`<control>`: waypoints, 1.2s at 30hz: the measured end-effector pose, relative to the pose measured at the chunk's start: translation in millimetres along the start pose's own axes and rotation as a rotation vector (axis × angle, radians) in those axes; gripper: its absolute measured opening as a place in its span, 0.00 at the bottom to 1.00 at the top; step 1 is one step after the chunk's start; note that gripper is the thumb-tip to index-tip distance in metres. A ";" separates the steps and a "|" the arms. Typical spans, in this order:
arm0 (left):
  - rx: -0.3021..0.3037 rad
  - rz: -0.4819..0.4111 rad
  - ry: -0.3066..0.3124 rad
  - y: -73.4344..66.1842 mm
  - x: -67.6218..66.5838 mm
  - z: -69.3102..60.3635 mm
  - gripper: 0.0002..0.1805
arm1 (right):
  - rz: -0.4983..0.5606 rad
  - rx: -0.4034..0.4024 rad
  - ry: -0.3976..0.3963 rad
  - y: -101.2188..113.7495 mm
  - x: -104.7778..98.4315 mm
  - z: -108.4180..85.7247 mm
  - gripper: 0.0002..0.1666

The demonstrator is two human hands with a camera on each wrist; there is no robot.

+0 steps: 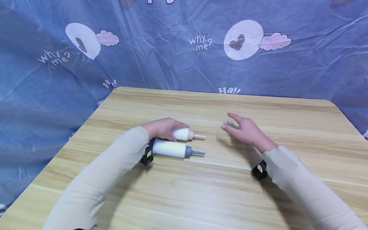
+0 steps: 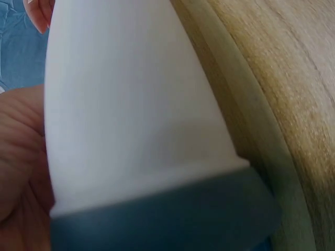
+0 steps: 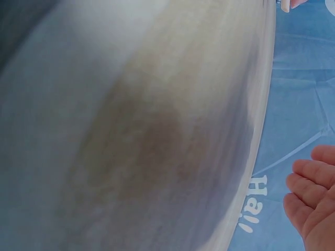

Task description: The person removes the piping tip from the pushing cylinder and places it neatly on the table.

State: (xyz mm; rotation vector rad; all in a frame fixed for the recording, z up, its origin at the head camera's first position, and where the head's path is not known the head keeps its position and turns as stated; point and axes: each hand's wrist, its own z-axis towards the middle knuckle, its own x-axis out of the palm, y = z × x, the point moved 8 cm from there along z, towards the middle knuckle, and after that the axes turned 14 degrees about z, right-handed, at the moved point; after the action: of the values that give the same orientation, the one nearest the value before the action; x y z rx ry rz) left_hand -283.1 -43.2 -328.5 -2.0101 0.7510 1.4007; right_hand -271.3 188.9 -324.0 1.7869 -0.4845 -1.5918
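Two white squeeze bottles with long thin nozzles lie on their sides, roughly parallel, near the middle of the table. My left hand (image 1: 164,128) grips the farther squeeze bottle with a pale pink nozzle (image 1: 181,134), thumb on the near side and fingers over the far side. Just nearer lies the bottle with a grey nozzle (image 1: 169,148), close to the left wrist; a white bottle with a dark grey end (image 2: 131,104) fills much of the left wrist view. My right hand (image 1: 246,131) hovers above the table, right of the nozzles, fingers extended and holding nothing.
The wood-grain table (image 1: 178,198) has rounded far corners. A blue printed cloth (image 1: 172,64) hangs behind it and along the left side. Each wrist carries a small black camera, the left one (image 1: 147,153) beside the grey-nozzled bottle.
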 end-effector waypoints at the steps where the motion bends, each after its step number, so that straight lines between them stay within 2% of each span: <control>1: 0.001 0.001 0.001 0.0 0.3 0.2 0.38 | 0.001 0.002 0.001 -0.2 -0.2 0.2 0.46; 12: 0.000 0.031 0.020 -2.5 0.1 0.4 0.38 | -0.005 -0.027 0.019 2.5 3.2 0.8 0.45; 25: -0.024 0.023 0.003 -3.5 -10.4 0.7 0.40 | -0.005 -0.053 0.024 9.6 5.0 0.1 0.43; 36: 0.024 0.032 -0.031 -23.8 -24.9 2.0 0.40 | 0.050 -0.141 0.041 27.0 11.5 -0.2 0.36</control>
State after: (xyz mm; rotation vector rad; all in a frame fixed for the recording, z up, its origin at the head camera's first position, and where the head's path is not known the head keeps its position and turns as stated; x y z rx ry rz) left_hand -274.5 -22.5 -302.3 -1.9621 0.7861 1.4315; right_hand -264.6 162.4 -313.3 1.6849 -0.3850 -1.5138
